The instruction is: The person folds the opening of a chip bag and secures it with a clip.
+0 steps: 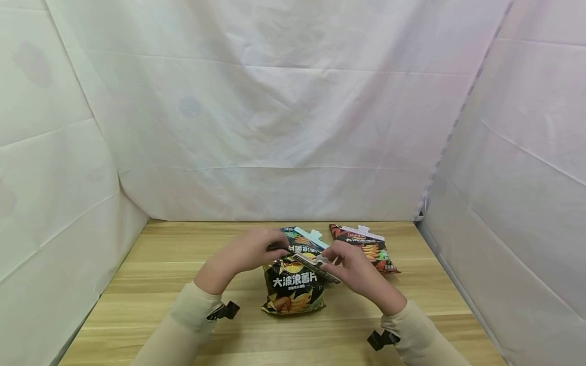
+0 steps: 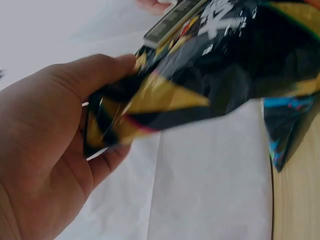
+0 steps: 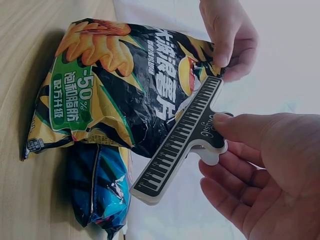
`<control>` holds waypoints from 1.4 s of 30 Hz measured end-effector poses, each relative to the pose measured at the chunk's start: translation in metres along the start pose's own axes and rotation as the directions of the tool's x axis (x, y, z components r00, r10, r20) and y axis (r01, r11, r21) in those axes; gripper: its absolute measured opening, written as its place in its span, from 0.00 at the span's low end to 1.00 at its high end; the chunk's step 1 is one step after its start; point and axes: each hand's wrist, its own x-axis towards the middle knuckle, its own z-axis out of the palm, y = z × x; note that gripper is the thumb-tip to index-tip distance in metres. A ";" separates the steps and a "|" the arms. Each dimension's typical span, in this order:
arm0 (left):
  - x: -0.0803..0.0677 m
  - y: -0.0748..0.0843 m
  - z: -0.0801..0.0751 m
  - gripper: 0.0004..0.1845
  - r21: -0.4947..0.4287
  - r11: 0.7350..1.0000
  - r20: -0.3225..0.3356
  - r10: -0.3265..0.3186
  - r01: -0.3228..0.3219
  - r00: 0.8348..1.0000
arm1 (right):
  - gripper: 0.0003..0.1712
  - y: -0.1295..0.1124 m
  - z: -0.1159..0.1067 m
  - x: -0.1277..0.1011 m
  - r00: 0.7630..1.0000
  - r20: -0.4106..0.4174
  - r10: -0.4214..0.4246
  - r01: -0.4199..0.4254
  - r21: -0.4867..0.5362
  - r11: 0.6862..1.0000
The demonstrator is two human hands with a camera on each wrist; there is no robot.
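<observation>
A black and yellow chip bag (image 1: 293, 284) stands upright on the table. My left hand (image 1: 249, 251) pinches its top corner between thumb and fingers, as the left wrist view shows up close. With thumb and fingers my right hand (image 1: 352, 267) grips the handle of a long black clip (image 3: 182, 135) printed with piano keys. That clip lies slantwise along the bag's upper edge; whether its far end has bitten fully over the edge I cannot tell. Behind stands a blue chip bag (image 3: 97, 185), with a pale blue clip (image 1: 311, 236) on its top.
To the right at the back, a red and black chip bag (image 1: 366, 246) bears a white clip (image 1: 363, 232). The wooden table (image 1: 151, 284) ends at a white cloth backdrop (image 1: 274, 127), with cloth at both sides too.
</observation>
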 end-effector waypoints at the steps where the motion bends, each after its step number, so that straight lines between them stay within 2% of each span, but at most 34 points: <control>1: -0.002 -0.002 -0.002 0.03 -0.017 1.000 -0.013 -0.011 0.011 1.000 | 0.09 0.000 0.000 0.000 1.000 -0.001 0.001 -0.001 0.000 1.000; 7: -0.010 -0.012 -0.010 0.02 -0.014 1.000 -0.105 -0.008 0.007 0.994 | 0.09 0.002 0.000 0.000 1.000 -0.009 0.010 -0.010 0.002 1.000; 17: -0.011 -0.014 -0.006 0.02 0.003 1.000 -0.154 0.001 0.000 0.988 | 0.09 0.006 -0.001 -0.001 1.000 -0.005 0.021 -0.020 0.046 0.999; 32: -0.009 -0.017 -0.002 0.02 -0.007 1.000 -0.162 0.020 -0.021 0.987 | 0.07 0.009 0.000 0.000 0.999 -0.031 -0.039 0.042 0.096 0.994; 36: -0.008 -0.015 -0.003 0.02 -0.004 0.999 -0.165 0.041 -0.042 0.985 | 0.07 0.007 0.001 0.002 0.997 -0.050 -0.060 0.065 0.095 0.993; 42: -0.006 -0.010 -0.005 0.02 0.006 0.999 -0.157 0.041 -0.040 0.987 | 0.07 0.002 0.002 0.010 0.995 -0.058 -0.079 0.083 0.078 0.993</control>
